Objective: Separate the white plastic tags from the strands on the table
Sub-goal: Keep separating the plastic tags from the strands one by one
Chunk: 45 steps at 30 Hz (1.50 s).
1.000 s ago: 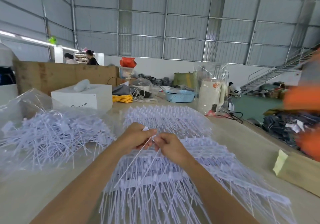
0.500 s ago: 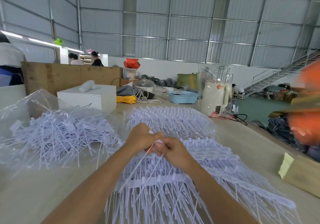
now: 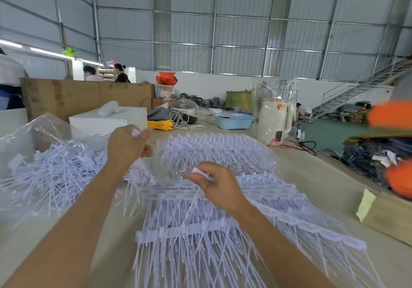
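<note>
Warehouse walls of grey sheet metal rise behind a long pale desk (image 3: 312,176). From the head view, the left hand (image 3: 127,145) pinches a white tag (image 3: 135,132) above the loose pile in clear plastic (image 3: 51,171); the right hand (image 3: 219,187) pinches another tag (image 3: 198,171) over the joined strands (image 3: 200,232). Best to drop the freed tag onto that pile, pinning the strip down

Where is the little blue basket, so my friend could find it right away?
Look along the long pale worktable to its far end, past the spread of white plastic tag strands. The light blue plastic basket sits there, left of the tall cream-coloured jug and right of the yellow coiled cord. It is the only blue thing with rows of small holes in its sides.
</note>
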{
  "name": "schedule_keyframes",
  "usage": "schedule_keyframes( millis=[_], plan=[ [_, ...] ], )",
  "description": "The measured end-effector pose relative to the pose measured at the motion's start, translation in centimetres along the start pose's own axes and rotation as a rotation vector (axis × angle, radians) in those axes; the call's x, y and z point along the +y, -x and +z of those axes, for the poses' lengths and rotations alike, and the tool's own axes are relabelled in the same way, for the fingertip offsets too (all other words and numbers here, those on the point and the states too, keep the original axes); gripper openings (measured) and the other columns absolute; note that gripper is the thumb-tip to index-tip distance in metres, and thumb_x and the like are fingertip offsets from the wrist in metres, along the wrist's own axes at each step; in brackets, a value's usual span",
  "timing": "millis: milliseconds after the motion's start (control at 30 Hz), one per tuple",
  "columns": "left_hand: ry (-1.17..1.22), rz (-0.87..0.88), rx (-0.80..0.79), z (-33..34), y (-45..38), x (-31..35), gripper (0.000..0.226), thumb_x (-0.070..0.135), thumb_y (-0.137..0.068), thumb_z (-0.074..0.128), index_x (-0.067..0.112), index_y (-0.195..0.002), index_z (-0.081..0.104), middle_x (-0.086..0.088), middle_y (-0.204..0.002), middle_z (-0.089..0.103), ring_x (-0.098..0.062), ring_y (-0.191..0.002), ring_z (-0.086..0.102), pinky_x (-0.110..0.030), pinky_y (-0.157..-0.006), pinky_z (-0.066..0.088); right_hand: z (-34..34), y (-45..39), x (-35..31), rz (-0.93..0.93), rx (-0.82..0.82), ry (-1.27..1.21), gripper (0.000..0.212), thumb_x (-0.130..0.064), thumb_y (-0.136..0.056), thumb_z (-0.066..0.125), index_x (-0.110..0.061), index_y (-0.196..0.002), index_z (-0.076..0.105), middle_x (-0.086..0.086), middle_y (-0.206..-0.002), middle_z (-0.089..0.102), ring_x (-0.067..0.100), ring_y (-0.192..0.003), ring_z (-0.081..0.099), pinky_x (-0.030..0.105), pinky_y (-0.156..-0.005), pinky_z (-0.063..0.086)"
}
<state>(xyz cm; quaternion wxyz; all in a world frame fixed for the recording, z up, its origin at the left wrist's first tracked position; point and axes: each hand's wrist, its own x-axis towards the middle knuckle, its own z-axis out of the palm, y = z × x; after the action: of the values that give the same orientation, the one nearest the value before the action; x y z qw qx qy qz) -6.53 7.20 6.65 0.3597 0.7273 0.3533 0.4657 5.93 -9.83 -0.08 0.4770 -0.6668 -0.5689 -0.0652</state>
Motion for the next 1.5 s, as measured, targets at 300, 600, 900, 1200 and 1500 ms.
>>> schedule_keyframes(
  millis=[300,600,900,1200,1500],
  plan=[
    [-0.039,-0.170,-0.808,5.9,4.8,1.0,0.052,0.057,-0.092,0.042,0.008,-0.089,0.059,-0.005,-0.057,0.053,-0.012,-0.044,0.044,-0.019,-0.042,0.031,0.3,0.5,1.4,0.032,-0.001,-0.005,0.014,-0.018,-0.084,0.069,-0.009,-0.081,0.059,-0.005,-0.078,0.045,0.017,-0.078,0.049,0.022,-0.069,0.043],
    [0.142,-0.079,-0.695,6.9,4.8,0.1,0.022,0.018,-0.087,0.068,0.011,-0.069,0.057,0.002,-0.042,0.050,-0.006,-0.036,0.042,-0.016,-0.037,0.032,-1.5,0.4,2.4,0.220,-0.117,0.015,0.028,-0.037,-0.078,0.073,-0.019,-0.091,0.056,0.000,-0.087,0.055,0.009,-0.077,0.051,0.027,-0.070,0.042],
    [0.181,-0.083,-0.759,7.7,5.3,-0.1,0.031,0.039,-0.089,0.061,0.012,-0.073,0.063,-0.011,-0.064,0.061,-0.016,-0.049,0.054,-0.019,-0.047,0.043,-1.8,0.2,2.2,0.156,-0.128,-0.026,0.015,-0.023,-0.088,0.065,-0.010,-0.088,0.073,0.009,-0.085,0.070,0.023,-0.074,0.059,0.036,-0.069,0.044],
    [0.100,-0.040,-0.643,8.5,6.0,0.1,0.038,0.035,-0.092,0.060,0.011,-0.062,0.059,0.005,-0.038,0.052,-0.004,-0.031,0.044,-0.012,-0.036,0.033,-1.9,0.4,2.3,0.171,-0.172,-0.105,0.019,-0.012,-0.094,0.055,-0.006,-0.090,0.073,-0.009,-0.068,0.068,0.000,-0.053,0.055,0.017,-0.054,0.045],
    [0.012,-0.026,-0.561,8.2,5.4,0.5,0.042,0.034,-0.092,0.060,0.010,-0.057,0.055,-0.006,-0.044,0.050,-0.011,-0.031,0.040,-0.012,-0.034,0.026,-1.3,-0.1,1.8,0.129,-0.070,0.181,0.022,-0.027,-0.092,0.058,-0.014,-0.087,0.075,0.013,-0.069,0.065,0.025,-0.060,0.053,0.036,-0.062,0.046]
  ],
)
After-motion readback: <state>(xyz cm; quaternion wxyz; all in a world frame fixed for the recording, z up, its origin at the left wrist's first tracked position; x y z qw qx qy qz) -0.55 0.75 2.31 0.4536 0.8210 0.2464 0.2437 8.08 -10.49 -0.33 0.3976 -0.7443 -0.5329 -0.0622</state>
